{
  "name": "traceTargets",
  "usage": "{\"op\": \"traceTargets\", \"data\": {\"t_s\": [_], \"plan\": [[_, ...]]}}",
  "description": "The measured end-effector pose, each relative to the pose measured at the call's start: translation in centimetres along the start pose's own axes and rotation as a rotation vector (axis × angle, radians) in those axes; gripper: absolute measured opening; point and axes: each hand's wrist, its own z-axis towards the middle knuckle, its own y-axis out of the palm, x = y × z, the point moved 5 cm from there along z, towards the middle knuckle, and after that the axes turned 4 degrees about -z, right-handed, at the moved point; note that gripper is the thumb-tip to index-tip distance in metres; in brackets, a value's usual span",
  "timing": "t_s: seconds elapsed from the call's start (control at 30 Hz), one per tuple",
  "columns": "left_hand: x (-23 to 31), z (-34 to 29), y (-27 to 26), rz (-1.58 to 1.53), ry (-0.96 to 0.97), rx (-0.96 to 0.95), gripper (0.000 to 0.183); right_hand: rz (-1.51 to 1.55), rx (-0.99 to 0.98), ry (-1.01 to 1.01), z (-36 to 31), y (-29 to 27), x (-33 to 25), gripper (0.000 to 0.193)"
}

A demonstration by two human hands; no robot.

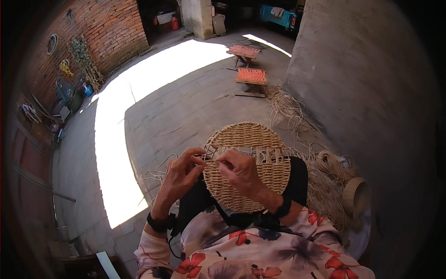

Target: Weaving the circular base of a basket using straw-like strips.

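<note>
On my lap rests a round woven piece of twisted straw-coloured cord (241,190). Its upper and lower parts are densely woven, and across the middle runs an open band where bare lengthwise strands show. At the left end of this band my left hand (182,171) has its fingers curled and closed around a thin cord. My right hand (240,171) lies over the weave, thumb and forefinger pinched on the cord close to the left fingertips. A short length of cord (211,161) shows between the two hands. The right palm hides part of the weave beneath it.
Loose cord (325,186) is heaped on the floor at my right, beside a round tan container (355,197). Two low folding stools (251,76) with orange woven seats stand ahead. A grey wall (362,93) rises at the right, a brick wall (102,32) at the far left.
</note>
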Motion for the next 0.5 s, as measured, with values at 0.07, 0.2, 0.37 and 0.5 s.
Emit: {"op": "traceTargets", "data": {"t_s": [0.07, 0.2, 0.37, 0.5], "plan": [[-1.9, 1.1, 1.0, -0.016, -0.057, -0.059, 0.028, -0.144, 0.008, -0.029, -0.2, -0.9, 1.9, 0.009], [-3.9, 2.4, 3.4, 0.336, 0.097, -0.193, 0.045, -0.542, -0.014, -0.092, -0.5, 0.2, 3.5, 0.011], [-3.9, 4.0, 5.4, 0.507, 0.077, -0.305, 0.049, -0.626, -0.021, -0.142, -0.2, 2.5, 5.0, 0.012], [-3.8, 4.7, 5.8, 0.489, 0.055, -0.329, 0.044, -0.537, 0.009, -0.109, -0.2, 3.0, 5.7, 0.013]]}}
